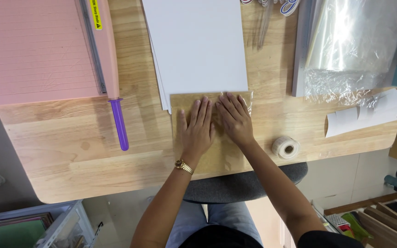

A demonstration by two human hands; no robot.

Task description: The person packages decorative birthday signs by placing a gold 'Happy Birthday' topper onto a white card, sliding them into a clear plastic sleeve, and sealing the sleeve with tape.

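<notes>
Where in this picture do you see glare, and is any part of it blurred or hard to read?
Head view: strong glare on the clear plastic sheets at upper right, and a faint sheen on the film over the brown card under the left hand and right hand; lighting is even, shadows soft; the hands and the tape roll are sharp; the bin at lower left looks softer.
</notes>
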